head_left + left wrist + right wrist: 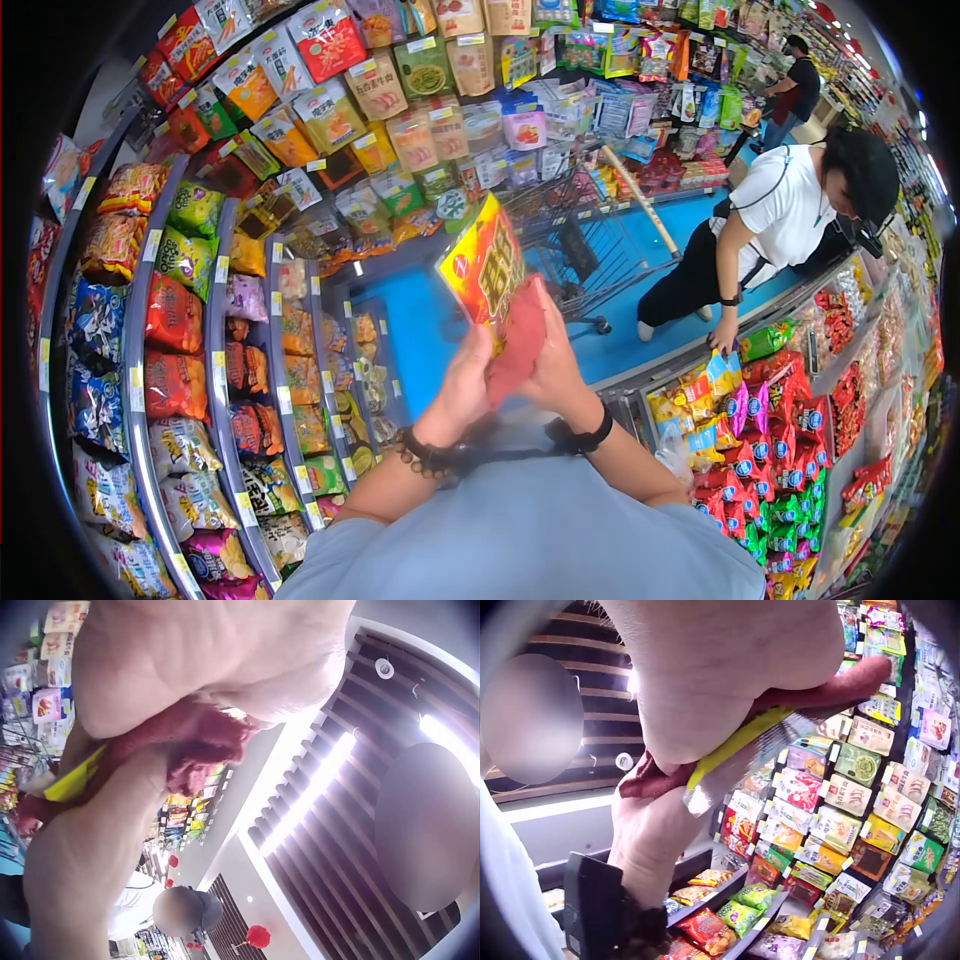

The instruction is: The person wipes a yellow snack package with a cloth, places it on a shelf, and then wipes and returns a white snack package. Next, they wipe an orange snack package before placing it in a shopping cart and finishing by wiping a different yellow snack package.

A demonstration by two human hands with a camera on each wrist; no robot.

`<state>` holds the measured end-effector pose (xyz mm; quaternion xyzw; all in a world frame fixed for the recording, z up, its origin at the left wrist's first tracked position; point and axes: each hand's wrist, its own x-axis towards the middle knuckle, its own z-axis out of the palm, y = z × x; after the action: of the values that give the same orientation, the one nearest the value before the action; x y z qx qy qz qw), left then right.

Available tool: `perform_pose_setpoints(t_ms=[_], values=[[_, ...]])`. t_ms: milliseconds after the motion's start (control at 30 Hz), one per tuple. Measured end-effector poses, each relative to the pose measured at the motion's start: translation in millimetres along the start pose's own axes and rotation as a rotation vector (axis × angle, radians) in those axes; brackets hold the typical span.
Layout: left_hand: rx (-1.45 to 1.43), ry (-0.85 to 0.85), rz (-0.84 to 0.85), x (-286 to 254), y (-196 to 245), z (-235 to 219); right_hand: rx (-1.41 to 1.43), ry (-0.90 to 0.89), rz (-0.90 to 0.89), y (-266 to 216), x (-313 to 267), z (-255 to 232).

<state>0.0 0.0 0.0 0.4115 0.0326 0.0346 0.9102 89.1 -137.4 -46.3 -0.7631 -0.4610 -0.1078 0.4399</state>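
Note:
A yellow and red snack packet [482, 262] stands tilted in front of my body, between both hands. My left hand [455, 385] grips its lower left edge, thumb along the side. My right hand [560, 370] holds a folded dark red cloth [520, 345] against the packet's lower right part. In the left wrist view the cloth [210, 750] looks soft and bunched between the two hands, with a yellow strip of the packet [75, 780] beside it. The right wrist view shows the packet's edge [739, 742] running between the hands; its lower part is hidden.
Shelves of bagged snacks [180, 310] rise at the left, and hanging packets [400, 110] line the wall ahead. A shopping cart [570, 250] stands beyond my hands on the blue floor [420, 340]. To the right, a person [785, 200] in white reaches into a bin of sweets [740, 440].

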Motion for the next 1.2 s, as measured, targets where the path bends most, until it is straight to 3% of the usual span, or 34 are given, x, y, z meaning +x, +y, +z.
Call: perform_pose_setpoints(t_ms=[67, 100, 167, 200, 300, 367, 400, 533, 633, 767, 800, 833, 900, 933, 1033, 1133, 1200], values=[[0.112, 0.087, 0.043, 3, 1, 1, 0.127, -0.009, 0.064, 10, -1, 15], [0.049, 0.076, 0.096, 19, -23, 20, 0.32, -0.019, 0.174, 23, -6, -16], [0.079, 0.113, 0.13, 17, -22, 14, 0.853, 0.052, 0.442, 11, -8, -4], [0.026, 0.145, 0.129, 13, -19, 13, 0.927, 0.041, 0.486, 13, -11, -2], [-0.111, 0.187, 0.149, 7, -5, 13, 1.174, 0.123, 0.548, 38, -23, 10], [-0.16, 0.162, 0.189, 5, 2, 12, 1.392, 0.333, 0.49, 55, -32, 32], [-0.126, 0.147, 0.208, 6, 4, 13, 1.427, 0.313, 0.664, 50, -29, 28], [-0.163, 0.152, 0.055, 8, -3, 8, 2.109, 0.303, 0.681, 26, -15, 3], [0.562, 0.184, 0.198, 16, -4, -4, 2.168, 0.256, 0.59, 8, -3, -13], [0.71, 0.4, 0.429, 27, -17, -20, 2.121, 0.326, 0.649, -4, 6, -26], [0.943, 0.498, 0.463, 26, -21, -21, 2.232, 0.298, 0.487, -6, 6, -26], [1.172, 0.615, 0.483, 25, -23, -20, 2.14, 0.3, 0.436, -5, 6, -21], [1.422, 0.538, 0.457, 19, -19, -18, 1.957, 0.303, 0.338, -5, 9, -9], [1.332, 0.194, 0.377, 20, -15, -27, 1.81, 0.309, 0.461, -22, 14, -12], [0.892, 0.055, 0.332, 10, -25, -5, 0.799, 0.252, 0.207, -18, 13, 21], [0.627, -0.062, 0.344, 2, -18, 9, 0.836, 0.132, 0.316, -14, 15, 19], [0.46, -0.058, 0.311, -8, -19, 1, 0.794, 0.099, 0.247, -24, 18, 18]])
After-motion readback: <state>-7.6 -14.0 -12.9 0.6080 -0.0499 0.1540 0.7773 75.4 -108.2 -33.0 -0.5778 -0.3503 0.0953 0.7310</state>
